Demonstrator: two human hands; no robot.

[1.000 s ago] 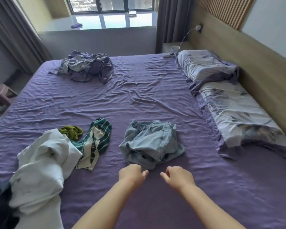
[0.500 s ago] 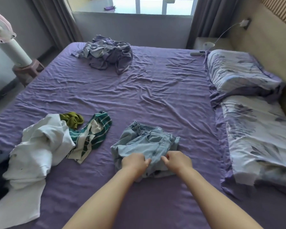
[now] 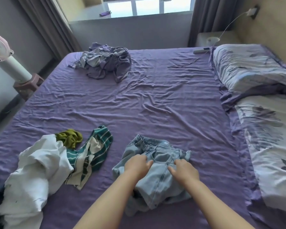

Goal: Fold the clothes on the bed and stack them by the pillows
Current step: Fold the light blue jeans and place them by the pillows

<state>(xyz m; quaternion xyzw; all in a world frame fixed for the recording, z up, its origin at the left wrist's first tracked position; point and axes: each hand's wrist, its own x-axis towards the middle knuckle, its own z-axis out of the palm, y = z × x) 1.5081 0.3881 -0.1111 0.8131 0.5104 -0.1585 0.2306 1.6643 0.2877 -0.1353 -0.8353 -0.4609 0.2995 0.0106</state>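
Clothes are scattered over the purple bed (image 3: 155,103); nothing is stacked beside the pillows (image 3: 257,90) yet. A white garment (image 3: 35,172), a green striped top (image 3: 92,156) and an olive piece (image 3: 69,138) lie crumpled just left of the jeans (image 3: 157,177). A second ago both hands hovered short of the jeans; now they have been brought onto the denim. The left hand (image 3: 136,166) and right hand (image 3: 184,170) rest there, fingers curled into the cloth, so the first fold is judged to be starting.
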